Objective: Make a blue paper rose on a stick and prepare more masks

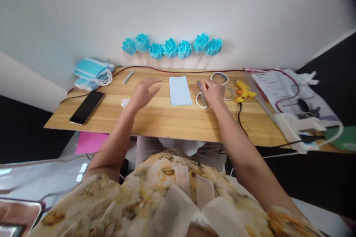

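Note:
A flat pale blue mask sheet (pixel 180 90) lies on the wooden table (pixel 172 122) between my hands. My left hand (pixel 144 92) hovers left of it with fingers stretched out, holding nothing; it is slightly blurred. My right hand (pixel 213 91) rests over a pair of white-handled scissors (pixel 200 98) just right of the sheet, fingers curled on them. A small white scrap (pixel 125 102) lies near my left wrist.
Several blue paper flowers (pixel 171 47) lean against the wall. A stack of blue face masks (pixel 92 73) and a black phone (pixel 87 107) lie at left. A yellow glue gun (pixel 243 91), white ear loops (pixel 219 77), papers and a power strip (pixel 294 127) sit at right.

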### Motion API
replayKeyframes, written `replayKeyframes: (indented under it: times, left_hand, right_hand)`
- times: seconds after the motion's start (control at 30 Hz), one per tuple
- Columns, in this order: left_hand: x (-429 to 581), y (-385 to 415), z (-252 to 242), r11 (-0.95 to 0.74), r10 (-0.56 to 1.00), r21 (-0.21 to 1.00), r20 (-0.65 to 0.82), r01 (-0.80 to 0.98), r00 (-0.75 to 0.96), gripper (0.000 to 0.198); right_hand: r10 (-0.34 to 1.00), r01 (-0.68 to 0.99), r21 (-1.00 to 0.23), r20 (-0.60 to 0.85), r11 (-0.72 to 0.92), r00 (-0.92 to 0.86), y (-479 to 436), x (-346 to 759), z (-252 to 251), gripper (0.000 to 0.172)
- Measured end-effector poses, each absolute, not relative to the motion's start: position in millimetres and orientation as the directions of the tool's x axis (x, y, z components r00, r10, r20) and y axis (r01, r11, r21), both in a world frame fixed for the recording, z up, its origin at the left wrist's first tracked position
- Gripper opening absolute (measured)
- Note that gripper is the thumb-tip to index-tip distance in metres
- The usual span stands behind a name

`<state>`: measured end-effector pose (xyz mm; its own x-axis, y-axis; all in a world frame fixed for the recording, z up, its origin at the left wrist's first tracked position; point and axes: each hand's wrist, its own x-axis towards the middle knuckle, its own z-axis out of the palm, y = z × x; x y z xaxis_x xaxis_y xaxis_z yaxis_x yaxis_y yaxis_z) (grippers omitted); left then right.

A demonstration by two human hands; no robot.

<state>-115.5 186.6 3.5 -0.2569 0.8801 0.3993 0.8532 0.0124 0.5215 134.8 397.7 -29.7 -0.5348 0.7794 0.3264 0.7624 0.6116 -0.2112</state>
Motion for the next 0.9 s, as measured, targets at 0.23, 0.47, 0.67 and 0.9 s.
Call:
replayKeyframes:
  times: [0.23, 0.47, 0.67, 0.9]
  left_hand:
    - [-212.9, 48.5, 11.0, 0.700, 0.543, 0.321, 0.341, 0.638, -0.768, 0.069]
    - [-223.6, 8.1, -14.0, 0.874, 0.430, 0.236, 0.034, 0.425, -0.902, 0.095]
    - [-229.6, 11.1, -21.5, 0.898, 0.334, 0.282, 0.065, 0.339, -0.940, 0.094]
    - [-229.4, 1.6, -26.6, 0.858, 0.404, 0.305, 0.099, 0.414, -0.909, 0.089]
  right_hand:
    - [0.784, 0.778, -0.185, 0.330, 0.600, -0.526, 397.6, 134.1, -29.2, 0.040]
    - [0.808, 0.791, -0.210, 0.304, 0.574, -0.505, 397.5, 130.6, -29.4, 0.035]
    - [0.815, 0.783, -0.251, 0.303, 0.569, -0.495, 397.0, 132.5, -27.8, 0.033]
    - [0.822, 0.804, -0.227, 0.315, 0.550, -0.474, 392.9, 130.4, -23.9, 0.033]
